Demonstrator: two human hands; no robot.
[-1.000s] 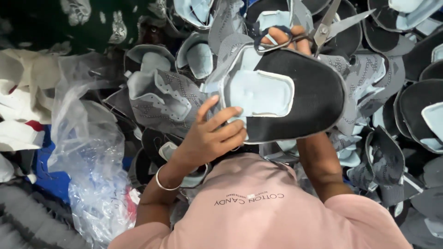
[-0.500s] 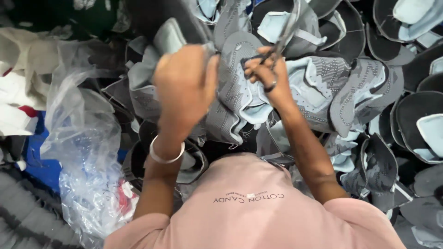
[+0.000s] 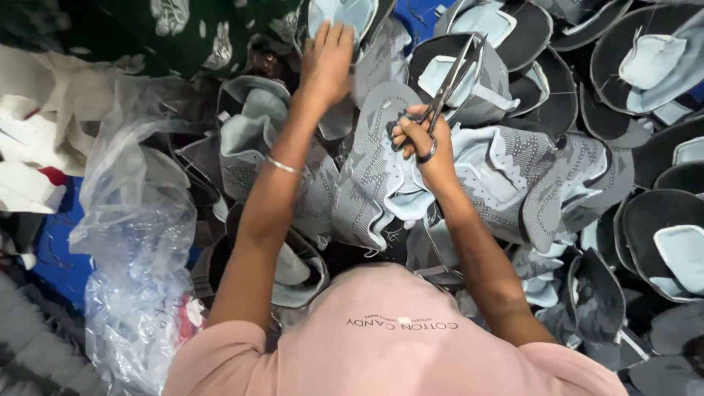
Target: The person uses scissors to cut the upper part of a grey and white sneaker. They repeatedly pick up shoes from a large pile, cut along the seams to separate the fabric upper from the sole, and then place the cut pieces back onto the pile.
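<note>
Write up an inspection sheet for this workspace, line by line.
Surface: hidden under piled shoe uppers; a patch of blue sheet shows at the left.
Job's things: grey knit shoe upper with pale blue lining, lying beneath the scissors.
Clutter: clear plastic bags at left, white fabric pieces beyond them, dark uppers all around.
Hands: left hand stretched out onto the pile ahead; right hand grips the scissors, blades pointing away.
Cables: nothing seen.
Surroundings: dark green patterned cloth at the top left.
</note>
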